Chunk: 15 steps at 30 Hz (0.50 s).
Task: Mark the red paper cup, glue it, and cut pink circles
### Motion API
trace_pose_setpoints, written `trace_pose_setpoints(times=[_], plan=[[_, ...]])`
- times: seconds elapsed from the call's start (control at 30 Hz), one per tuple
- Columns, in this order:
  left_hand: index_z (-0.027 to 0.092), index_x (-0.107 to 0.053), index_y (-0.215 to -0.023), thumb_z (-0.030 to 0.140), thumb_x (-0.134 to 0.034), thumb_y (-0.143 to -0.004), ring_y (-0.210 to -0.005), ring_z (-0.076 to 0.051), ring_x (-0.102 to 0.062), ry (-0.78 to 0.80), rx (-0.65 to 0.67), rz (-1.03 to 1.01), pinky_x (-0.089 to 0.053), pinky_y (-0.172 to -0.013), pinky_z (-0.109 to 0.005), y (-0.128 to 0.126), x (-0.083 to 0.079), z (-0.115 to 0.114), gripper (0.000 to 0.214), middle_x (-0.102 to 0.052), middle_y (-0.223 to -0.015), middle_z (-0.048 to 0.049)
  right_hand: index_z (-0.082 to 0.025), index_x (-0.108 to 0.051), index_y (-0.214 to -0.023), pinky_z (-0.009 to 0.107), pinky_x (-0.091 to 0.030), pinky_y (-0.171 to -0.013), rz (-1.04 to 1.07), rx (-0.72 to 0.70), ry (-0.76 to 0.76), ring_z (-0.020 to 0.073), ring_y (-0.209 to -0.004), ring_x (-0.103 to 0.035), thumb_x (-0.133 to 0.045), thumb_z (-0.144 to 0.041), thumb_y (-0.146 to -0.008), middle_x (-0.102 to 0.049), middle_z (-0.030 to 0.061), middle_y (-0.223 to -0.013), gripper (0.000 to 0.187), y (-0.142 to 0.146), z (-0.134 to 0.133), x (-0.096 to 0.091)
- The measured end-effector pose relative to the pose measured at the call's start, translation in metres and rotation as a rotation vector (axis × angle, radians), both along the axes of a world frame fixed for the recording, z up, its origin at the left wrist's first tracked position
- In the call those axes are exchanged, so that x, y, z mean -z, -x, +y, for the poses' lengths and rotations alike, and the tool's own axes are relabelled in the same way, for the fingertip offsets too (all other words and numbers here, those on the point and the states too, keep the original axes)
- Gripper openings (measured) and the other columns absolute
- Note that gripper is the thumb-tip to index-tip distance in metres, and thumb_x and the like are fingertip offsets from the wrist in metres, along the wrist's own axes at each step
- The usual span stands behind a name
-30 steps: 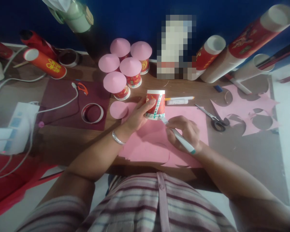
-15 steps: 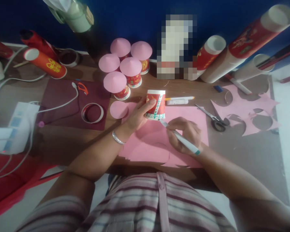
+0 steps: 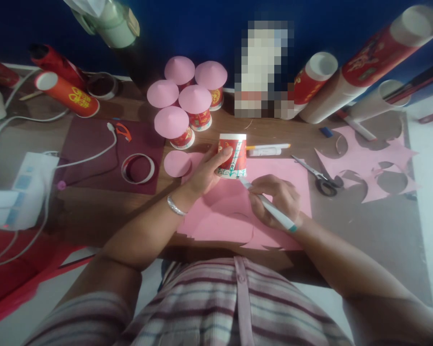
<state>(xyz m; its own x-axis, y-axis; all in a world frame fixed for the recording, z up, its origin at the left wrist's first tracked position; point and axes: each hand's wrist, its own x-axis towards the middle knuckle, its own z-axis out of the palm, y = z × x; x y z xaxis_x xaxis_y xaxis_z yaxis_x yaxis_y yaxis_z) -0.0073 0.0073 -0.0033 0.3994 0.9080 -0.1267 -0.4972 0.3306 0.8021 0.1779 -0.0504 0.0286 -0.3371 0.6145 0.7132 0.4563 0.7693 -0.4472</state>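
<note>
My left hand (image 3: 212, 168) is closed round a short red cardboard tube (image 3: 226, 150) with white bands at its ends. Green marks run along a white strip on its side and round its lower band. In my right hand (image 3: 276, 199) is a white marker pen (image 3: 279, 214) with a green end, its tip at the tube's lower rim. Below both hands lie pink paper sheets (image 3: 223, 216). A pink paper disc (image 3: 177, 164) lies left of the tube. Behind it stand several red tubes topped with pink paper cones (image 3: 171, 122).
Scissors (image 3: 321, 178) and cut pink paper scraps (image 3: 368, 168) lie to the right, pens (image 3: 270, 147) behind the tube. Long cardboard tubes (image 3: 321, 67) stand at the back right. A cardboard ring (image 3: 152, 168), an orange tube (image 3: 68, 96) and a white power strip (image 3: 32, 187) are leftward.
The marker tip and my right hand have shifted very slightly along the tube's lower rim. The tube stays in my left hand almost unmoved.
</note>
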Motion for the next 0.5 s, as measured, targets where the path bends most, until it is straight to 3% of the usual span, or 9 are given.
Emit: trace_pose_setpoints(times=[0.5], plan=[[0.024,-0.070,-0.116,0.046,-0.073,-0.090,-0.127,-0.029,-0.067,0.029,-0.009,-0.011,-0.054,-0.110,-0.047,-0.0006,-0.0040,-0.0003,0.034,-0.075,-0.121,-0.0066,-0.020,-0.057,-0.100,0.026,-0.054,-0.051,-0.122,0.055,-0.134,0.0140,-0.059,-0.062,-0.063,-0.008,-0.087,-0.065,0.0008,-0.073,0.018,-0.0026,-0.0004,-0.0028]])
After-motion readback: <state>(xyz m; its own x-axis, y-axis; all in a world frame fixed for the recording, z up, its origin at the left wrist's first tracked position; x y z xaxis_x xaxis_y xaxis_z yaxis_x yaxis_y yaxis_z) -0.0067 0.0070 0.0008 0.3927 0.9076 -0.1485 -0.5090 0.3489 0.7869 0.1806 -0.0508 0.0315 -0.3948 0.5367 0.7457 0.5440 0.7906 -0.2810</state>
